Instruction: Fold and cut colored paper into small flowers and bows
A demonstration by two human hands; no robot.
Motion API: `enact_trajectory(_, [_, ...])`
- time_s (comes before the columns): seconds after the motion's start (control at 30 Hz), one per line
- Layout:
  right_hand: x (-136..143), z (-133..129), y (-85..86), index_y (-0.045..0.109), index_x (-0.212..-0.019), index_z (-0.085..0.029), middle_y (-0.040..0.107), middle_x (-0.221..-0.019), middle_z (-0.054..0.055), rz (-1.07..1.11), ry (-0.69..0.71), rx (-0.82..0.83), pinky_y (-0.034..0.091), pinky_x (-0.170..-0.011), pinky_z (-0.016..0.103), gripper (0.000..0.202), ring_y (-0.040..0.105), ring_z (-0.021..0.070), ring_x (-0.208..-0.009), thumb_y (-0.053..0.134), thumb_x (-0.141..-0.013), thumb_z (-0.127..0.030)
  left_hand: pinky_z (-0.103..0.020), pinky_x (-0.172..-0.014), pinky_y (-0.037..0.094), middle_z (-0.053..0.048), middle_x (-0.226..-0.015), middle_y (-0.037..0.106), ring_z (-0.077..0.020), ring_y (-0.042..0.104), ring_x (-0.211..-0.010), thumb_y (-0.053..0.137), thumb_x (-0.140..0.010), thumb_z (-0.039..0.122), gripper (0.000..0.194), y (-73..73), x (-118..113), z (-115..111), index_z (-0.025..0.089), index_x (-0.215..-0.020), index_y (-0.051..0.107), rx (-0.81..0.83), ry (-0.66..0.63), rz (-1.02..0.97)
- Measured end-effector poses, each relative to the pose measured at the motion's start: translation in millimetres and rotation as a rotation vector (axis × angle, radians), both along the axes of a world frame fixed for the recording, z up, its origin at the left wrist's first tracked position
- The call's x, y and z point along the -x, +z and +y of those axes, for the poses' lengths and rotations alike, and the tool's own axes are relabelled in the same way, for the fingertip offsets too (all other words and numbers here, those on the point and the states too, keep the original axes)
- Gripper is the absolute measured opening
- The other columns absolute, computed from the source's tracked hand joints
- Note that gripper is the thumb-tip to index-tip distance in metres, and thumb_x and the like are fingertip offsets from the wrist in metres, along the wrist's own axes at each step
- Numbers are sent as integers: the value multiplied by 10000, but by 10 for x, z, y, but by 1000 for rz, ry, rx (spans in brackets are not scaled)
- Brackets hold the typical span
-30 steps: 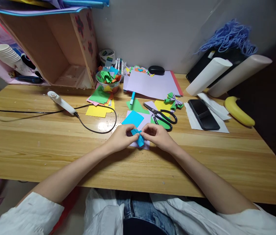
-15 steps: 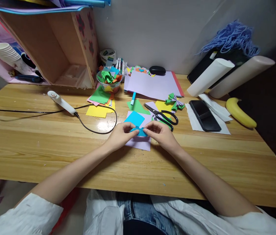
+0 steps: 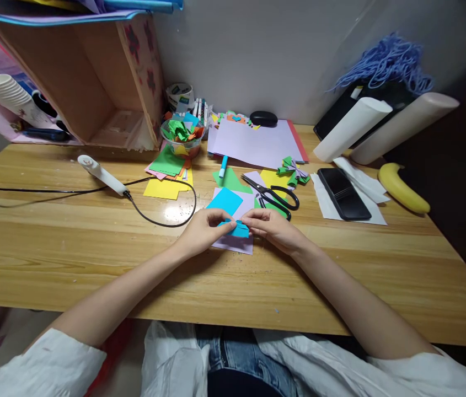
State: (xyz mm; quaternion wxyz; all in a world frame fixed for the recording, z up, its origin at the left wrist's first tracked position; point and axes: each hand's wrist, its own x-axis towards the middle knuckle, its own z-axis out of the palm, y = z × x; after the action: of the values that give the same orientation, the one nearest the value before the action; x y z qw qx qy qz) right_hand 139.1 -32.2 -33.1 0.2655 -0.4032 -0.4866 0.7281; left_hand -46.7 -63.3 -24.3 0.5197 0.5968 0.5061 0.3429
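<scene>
A small folded blue paper (image 3: pixel 239 229) is pinched between my two hands, above a purple sheet (image 3: pixel 233 243). My left hand (image 3: pixel 204 230) grips its left part with thumb and fingers. On the upper right edge, the fingertips of my right hand (image 3: pixel 273 227) are closed. Just behind my left hand lies a flat blue square (image 3: pixel 225 202), partly over the purple sheet. Black-handled scissors (image 3: pixel 274 194) rest right behind my right hand, on green and yellow paper. A folded green and purple paper piece (image 3: pixel 294 172) sits beyond the scissors.
A white device (image 3: pixel 102 175) with a looping black cable lies left, near stacked coloured papers (image 3: pixel 167 162) and a bowl of scraps (image 3: pixel 183 138). A phone (image 3: pixel 344 194) and a banana (image 3: pixel 403 188) are on the right. A cardboard box (image 3: pixel 71 82) stands back left.
The folded blue paper has turned in my fingers and now shows a flatter, wider strip toward me. My right hand has shifted slightly. The view has moved a little.
</scene>
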Motion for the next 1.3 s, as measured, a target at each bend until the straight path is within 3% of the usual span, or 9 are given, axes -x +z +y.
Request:
enact_trajectory(0.23, [-29, 4, 10, 654, -721, -144, 547, -593, -27, -34, 116, 9, 347, -511, 189, 208, 461, 58, -533, 700, -673, -342, -208, -518, 349, -12, -639, 582, -102, 470, -579, 555, -731, 356, 247, 56, -11, -33, 127, -692, 639, -44, -49, 124])
enact_trajectory(0.5, [-54, 8, 42, 646, -714, -130, 598, -655, 7, -118, 190, -96, 408, -568, 225, 244, 527, 96, -592, 706, -657, -359, -209, -525, 348, -7, -636, 603, -115, 490, -594, 560, -735, 375, 256, 49, -6, -41, 141, -712, 661, -91, -85, 224])
enact_trajectory(0.87, [-61, 3, 96, 658, -725, -141, 623, -704, 3, -113, 261, -99, 414, -615, 215, 214, 547, 96, -642, 692, -678, -347, -213, -569, 394, -35, -706, 654, -122, 550, -636, 614, -716, 352, 234, 19, 52, 15, 126, -746, 667, 2, -182, 60])
enact_trajectory(1.13, [-68, -11, 61, 652, -756, -141, 583, -644, -4, -82, 233, 19, 382, -525, 192, 228, 509, 79, -576, 687, -684, -355, -212, -547, 401, -45, -699, 646, -123, 546, -630, 618, -715, 364, 252, 31, 61, 30, 118, -746, 663, 38, -165, 37])
enact_trajectory(1.3, [-64, -2, 81, 652, -730, -139, 588, -644, 1, -96, 232, -94, 406, -568, 220, 235, 518, 94, -592, 681, -681, -367, -219, -558, 412, -44, -694, 641, -130, 552, -636, 616, -712, 364, 253, 38, 56, 29, 117, -737, 660, 46, -154, 38])
